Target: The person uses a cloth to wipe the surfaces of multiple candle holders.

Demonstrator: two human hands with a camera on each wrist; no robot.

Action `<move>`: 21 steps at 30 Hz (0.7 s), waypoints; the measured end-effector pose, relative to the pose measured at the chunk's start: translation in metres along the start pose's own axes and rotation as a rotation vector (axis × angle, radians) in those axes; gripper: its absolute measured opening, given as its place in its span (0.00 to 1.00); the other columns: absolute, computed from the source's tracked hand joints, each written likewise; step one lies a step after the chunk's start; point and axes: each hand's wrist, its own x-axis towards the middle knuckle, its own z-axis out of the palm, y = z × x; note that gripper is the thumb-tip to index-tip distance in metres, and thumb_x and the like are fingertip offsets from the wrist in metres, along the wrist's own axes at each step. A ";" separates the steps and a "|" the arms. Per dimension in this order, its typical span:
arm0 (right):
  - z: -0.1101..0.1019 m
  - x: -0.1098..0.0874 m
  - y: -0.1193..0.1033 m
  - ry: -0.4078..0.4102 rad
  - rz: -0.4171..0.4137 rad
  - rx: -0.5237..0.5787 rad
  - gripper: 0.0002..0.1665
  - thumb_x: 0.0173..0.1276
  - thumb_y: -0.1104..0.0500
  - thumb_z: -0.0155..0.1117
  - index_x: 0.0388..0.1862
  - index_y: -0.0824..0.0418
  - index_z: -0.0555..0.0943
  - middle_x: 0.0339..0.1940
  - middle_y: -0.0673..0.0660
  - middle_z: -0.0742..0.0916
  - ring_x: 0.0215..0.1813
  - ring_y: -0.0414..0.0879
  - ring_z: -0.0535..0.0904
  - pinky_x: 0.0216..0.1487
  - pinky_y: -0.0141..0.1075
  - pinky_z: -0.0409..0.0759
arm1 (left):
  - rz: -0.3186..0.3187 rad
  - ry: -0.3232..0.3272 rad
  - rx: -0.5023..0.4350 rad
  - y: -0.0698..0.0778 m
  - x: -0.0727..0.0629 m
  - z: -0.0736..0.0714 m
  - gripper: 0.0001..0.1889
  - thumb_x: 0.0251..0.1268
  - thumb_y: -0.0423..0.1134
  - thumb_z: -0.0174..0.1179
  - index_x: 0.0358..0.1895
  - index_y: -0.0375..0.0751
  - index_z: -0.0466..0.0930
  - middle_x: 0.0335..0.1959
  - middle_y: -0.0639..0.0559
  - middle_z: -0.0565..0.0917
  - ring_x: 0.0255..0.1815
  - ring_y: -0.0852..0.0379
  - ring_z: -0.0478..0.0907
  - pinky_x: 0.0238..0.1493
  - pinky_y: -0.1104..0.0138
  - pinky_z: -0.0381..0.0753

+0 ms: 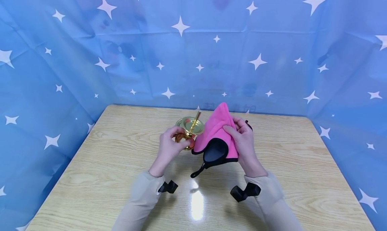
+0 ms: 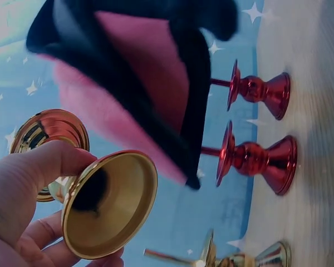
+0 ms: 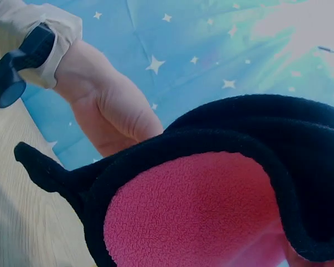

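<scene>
My left hand (image 1: 169, 143) grips a shiny gold candlestick (image 1: 193, 125) by its stem, fingers and thumb wrapped round it. In the head view the candlestick tilts, its dish and spike upward; the left wrist view shows its hollow base (image 2: 114, 214) facing the camera. Just to the right, my right hand (image 1: 244, 142) pinches a folded pink cloth (image 1: 216, 123) with black edging and a dark hanging loop (image 1: 198, 171). From the right wrist view, the cloth's fuzzy pink face (image 3: 189, 206) fills the front and hides most of the right hand.
Beyond the cloth in the left wrist view stand two red candlesticks (image 2: 256, 164) (image 2: 261, 92) and another gold candlestick (image 2: 273, 257) on the wood-grain table (image 1: 105, 164). A blue star-patterned curtain (image 1: 151, 49) encloses the table's back and sides.
</scene>
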 end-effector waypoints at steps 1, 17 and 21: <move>0.001 0.000 -0.001 -0.003 0.021 0.002 0.13 0.64 0.68 0.60 0.48 0.61 0.76 0.33 0.46 0.84 0.36 0.38 0.79 0.41 0.26 0.78 | 0.013 0.001 0.013 0.000 0.000 0.002 0.12 0.38 0.30 0.72 0.31 0.38 0.82 0.30 0.48 0.82 0.36 0.53 0.76 0.38 0.62 0.72; -0.022 0.004 -0.007 -0.346 0.177 0.066 0.16 0.75 0.53 0.46 0.47 0.46 0.82 0.37 0.46 0.84 0.35 0.36 0.81 0.40 0.27 0.78 | 0.406 0.091 0.193 0.002 -0.004 0.027 0.14 0.34 0.30 0.71 0.30 0.36 0.80 0.28 0.47 0.81 0.35 0.51 0.72 0.32 0.62 0.75; -0.031 0.007 -0.004 -0.499 0.137 0.042 0.26 0.73 0.62 0.48 0.69 0.61 0.65 0.50 0.47 0.81 0.45 0.36 0.79 0.44 0.26 0.78 | 0.446 0.130 0.201 0.005 -0.003 0.030 0.15 0.33 0.29 0.71 0.31 0.36 0.80 0.28 0.47 0.81 0.35 0.51 0.72 0.31 0.62 0.76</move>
